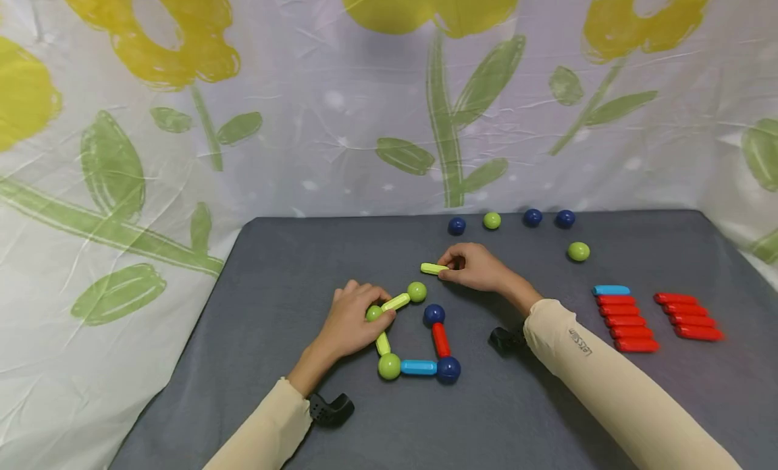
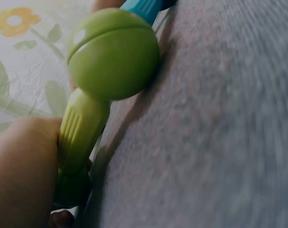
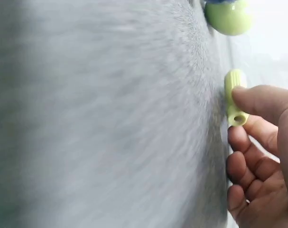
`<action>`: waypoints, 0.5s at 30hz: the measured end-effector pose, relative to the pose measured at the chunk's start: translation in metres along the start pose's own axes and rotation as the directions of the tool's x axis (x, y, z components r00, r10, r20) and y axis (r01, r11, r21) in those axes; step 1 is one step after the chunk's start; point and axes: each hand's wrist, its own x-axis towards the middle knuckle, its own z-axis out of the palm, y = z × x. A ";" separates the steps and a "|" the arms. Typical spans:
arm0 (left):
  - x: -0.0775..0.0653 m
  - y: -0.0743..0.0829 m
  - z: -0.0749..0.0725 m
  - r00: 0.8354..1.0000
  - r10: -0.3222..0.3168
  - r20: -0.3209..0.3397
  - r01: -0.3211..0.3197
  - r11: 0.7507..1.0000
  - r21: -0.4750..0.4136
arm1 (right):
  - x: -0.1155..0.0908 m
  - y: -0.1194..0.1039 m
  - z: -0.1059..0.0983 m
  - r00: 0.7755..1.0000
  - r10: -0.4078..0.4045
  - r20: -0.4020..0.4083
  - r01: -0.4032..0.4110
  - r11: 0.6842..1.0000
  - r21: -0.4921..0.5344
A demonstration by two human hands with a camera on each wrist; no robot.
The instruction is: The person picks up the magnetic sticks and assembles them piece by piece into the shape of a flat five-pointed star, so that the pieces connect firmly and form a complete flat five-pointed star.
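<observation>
My right hand (image 1: 480, 269) pinches a yellow-green rod (image 1: 431, 269) between thumb and fingers; the right wrist view shows a hole in the end of this rod (image 3: 235, 78). My left hand (image 1: 349, 321) grips a green ball (image 1: 373, 313) at a corner of a joined chain of balls and rods. From that ball one yellow-green rod (image 1: 398, 301) leads to another green ball (image 1: 417, 292). A second rod (image 1: 383, 344) leads down to a nearer green ball (image 1: 389, 366). A blue rod (image 1: 419, 367), navy ball (image 1: 448, 370), red rod (image 1: 440, 340) and navy ball (image 1: 434, 314) continue the chain.
Along the far edge lie loose navy balls (image 1: 532, 218) and a green ball (image 1: 491, 220), with another green ball (image 1: 579, 251) nearer. At right, several red rods (image 1: 626, 321) lie in two stacks, one topped by a blue rod (image 1: 612, 290). Grey cloth (image 1: 273, 267) covers the table.
</observation>
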 end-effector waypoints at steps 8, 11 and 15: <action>0.013 0.015 0.011 0.999 0.014 0.037 -0.015 0.999 0.033 | -0.041 0.007 0.000 0.993 0.063 -0.095 -0.058 0.997 0.060; 0.017 0.018 0.014 0.999 0.007 0.045 -0.008 1.000 0.027 | -0.051 0.007 0.002 0.987 0.088 -0.134 -0.076 0.993 0.093; 0.020 0.020 0.017 0.999 -0.006 0.040 0.006 1.000 0.009 | -0.059 0.011 0.006 0.979 0.085 -0.187 -0.062 0.990 0.127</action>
